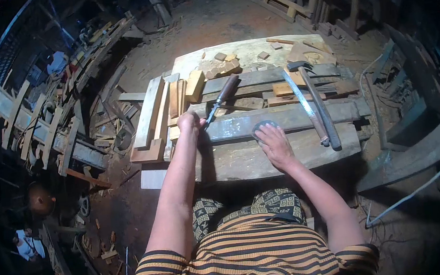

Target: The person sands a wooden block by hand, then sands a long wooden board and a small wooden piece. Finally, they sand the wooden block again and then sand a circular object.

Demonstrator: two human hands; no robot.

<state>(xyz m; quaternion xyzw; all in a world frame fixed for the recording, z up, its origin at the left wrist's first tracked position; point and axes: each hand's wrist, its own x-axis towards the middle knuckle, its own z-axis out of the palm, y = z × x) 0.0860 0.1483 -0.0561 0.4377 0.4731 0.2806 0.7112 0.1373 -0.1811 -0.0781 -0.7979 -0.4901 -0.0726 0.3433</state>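
My left hand [190,122] is closed at the near end of a short wooden block [197,110], fingers curled and mostly hidden from above. Just right of its thumb is the metal end of a chisel-like tool [222,97], whose dark handle points away from me. My right hand [275,144] presses its fingertips onto a dark round disc [257,127], which lies on a smooth, shiny grey plank [229,128]. The disc's exact kind is unclear. Farther right, a handsaw [302,100] and a hammer [318,104] lie side by side, handles toward me.
Wooden strips [149,112] are stacked at the bench's left. Offcuts [219,66] and a pale board [254,49] lie at the back. A cluttered rack of timber [48,120] stands left; a wooden frame [292,2] is far right. A pale cable [410,195] hangs at right.
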